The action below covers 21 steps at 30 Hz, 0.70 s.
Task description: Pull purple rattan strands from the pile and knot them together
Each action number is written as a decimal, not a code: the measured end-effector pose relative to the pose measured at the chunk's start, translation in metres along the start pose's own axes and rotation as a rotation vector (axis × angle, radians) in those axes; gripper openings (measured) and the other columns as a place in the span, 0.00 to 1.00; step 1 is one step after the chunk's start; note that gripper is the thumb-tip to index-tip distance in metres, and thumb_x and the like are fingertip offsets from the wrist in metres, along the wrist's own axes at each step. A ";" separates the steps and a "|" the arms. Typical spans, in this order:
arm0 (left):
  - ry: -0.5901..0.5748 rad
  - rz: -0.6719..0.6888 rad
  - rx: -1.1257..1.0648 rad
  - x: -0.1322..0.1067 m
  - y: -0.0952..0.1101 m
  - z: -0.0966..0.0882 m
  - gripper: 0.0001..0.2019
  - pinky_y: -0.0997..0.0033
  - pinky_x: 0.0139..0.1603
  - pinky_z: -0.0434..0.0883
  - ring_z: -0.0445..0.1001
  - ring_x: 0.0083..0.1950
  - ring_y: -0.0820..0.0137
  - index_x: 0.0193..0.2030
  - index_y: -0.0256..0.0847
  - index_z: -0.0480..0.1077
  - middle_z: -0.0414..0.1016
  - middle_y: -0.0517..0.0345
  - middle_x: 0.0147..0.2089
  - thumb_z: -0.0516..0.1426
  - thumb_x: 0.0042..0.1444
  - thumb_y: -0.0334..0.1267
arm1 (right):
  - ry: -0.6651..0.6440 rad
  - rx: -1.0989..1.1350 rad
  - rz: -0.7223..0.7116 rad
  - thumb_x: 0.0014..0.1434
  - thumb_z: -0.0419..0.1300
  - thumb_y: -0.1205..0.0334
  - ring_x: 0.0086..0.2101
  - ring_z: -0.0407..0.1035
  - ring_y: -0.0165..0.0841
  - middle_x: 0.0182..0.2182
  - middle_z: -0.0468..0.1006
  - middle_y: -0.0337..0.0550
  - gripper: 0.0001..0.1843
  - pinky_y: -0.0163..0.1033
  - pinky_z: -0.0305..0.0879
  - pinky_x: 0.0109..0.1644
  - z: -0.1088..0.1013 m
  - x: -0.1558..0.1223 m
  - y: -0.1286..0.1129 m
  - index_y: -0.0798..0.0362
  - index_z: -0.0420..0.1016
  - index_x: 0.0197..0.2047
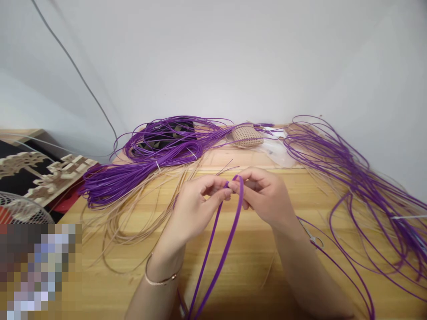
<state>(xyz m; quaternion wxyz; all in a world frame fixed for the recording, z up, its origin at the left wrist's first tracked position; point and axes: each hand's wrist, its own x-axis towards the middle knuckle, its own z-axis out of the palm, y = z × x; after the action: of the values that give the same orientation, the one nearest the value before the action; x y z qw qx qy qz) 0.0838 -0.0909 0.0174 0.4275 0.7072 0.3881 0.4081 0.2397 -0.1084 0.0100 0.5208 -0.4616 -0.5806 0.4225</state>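
Both hands meet above the middle of the wooden table, fingertips nearly touching. Pinched between the thumb and fingers of my left hand (203, 204) is part of a purple cord (230, 238). My right hand (262, 193) pinches the same cord close by, where it bends over in a small loop. Two lengths of it hang down from the fingers toward the table's near edge. The fingertips partly hide how the cord crosses there. A bracelet circles my left wrist.
A tied purple cord bundle (133, 175) lies left, over tan strands (133, 231). Behind are a black case (170, 133) and a woven tan piece (247, 136). More purple cords (360, 173) spread right, near scissors (315, 240). A fan guard (25, 206) stands at far left.
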 end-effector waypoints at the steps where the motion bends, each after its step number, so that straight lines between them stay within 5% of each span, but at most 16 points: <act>1: 0.001 0.017 0.034 0.000 0.000 0.000 0.04 0.79 0.27 0.63 0.69 0.28 0.76 0.32 0.38 0.73 0.74 0.61 0.27 0.57 0.55 0.34 | -0.003 -0.013 0.001 0.53 0.63 0.54 0.15 0.60 0.22 0.15 0.67 0.34 0.13 0.27 0.54 0.16 0.001 0.000 0.001 0.56 0.70 0.30; 7: -0.017 0.119 0.226 0.003 -0.005 0.000 0.06 0.77 0.32 0.63 0.69 0.31 0.76 0.34 0.38 0.70 0.73 0.62 0.30 0.52 0.58 0.32 | 0.017 -0.244 -0.216 0.57 0.60 0.58 0.31 0.72 0.27 0.32 0.77 0.41 0.10 0.30 0.67 0.30 -0.005 0.002 -0.003 0.53 0.75 0.40; 10: -0.078 0.141 0.293 0.003 -0.006 -0.001 0.08 0.75 0.33 0.61 0.68 0.31 0.74 0.31 0.38 0.69 0.72 0.61 0.29 0.51 0.59 0.32 | -0.039 -0.242 -0.170 0.54 0.63 0.56 0.22 0.66 0.25 0.22 0.73 0.39 0.10 0.30 0.62 0.23 -0.026 0.008 -0.015 0.55 0.76 0.32; 14: -0.141 0.096 0.230 0.008 -0.014 0.002 0.12 0.74 0.29 0.58 0.64 0.27 0.75 0.24 0.38 0.66 0.68 0.61 0.24 0.50 0.58 0.33 | -0.076 0.132 0.003 0.52 0.63 0.48 0.13 0.57 0.23 0.11 0.62 0.31 0.16 0.30 0.55 0.17 -0.058 0.016 -0.034 0.54 0.73 0.31; 18: -0.141 0.011 0.063 0.017 -0.033 0.006 0.13 0.74 0.29 0.59 0.63 0.26 0.75 0.23 0.36 0.66 0.67 0.60 0.23 0.52 0.56 0.37 | 0.106 0.248 0.209 0.64 0.38 0.46 0.11 0.53 0.17 0.08 0.52 0.29 0.32 0.29 0.45 0.20 -0.095 0.023 -0.056 0.59 0.72 0.26; 21: -0.171 -0.037 -0.063 0.024 -0.044 0.006 0.12 0.74 0.30 0.61 0.64 0.26 0.74 0.21 0.35 0.67 0.68 0.59 0.22 0.54 0.53 0.38 | 0.359 0.240 0.145 0.64 0.30 0.54 0.16 0.53 0.08 0.12 0.58 0.30 0.36 0.35 0.42 0.23 -0.141 0.046 -0.062 0.68 0.69 0.24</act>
<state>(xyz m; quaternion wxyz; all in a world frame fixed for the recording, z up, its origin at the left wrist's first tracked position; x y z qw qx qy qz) 0.0891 -0.0559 -0.0193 0.4887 0.7183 0.3501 0.3502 0.3730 -0.0754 0.0942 0.6353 -0.5046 -0.3896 0.4359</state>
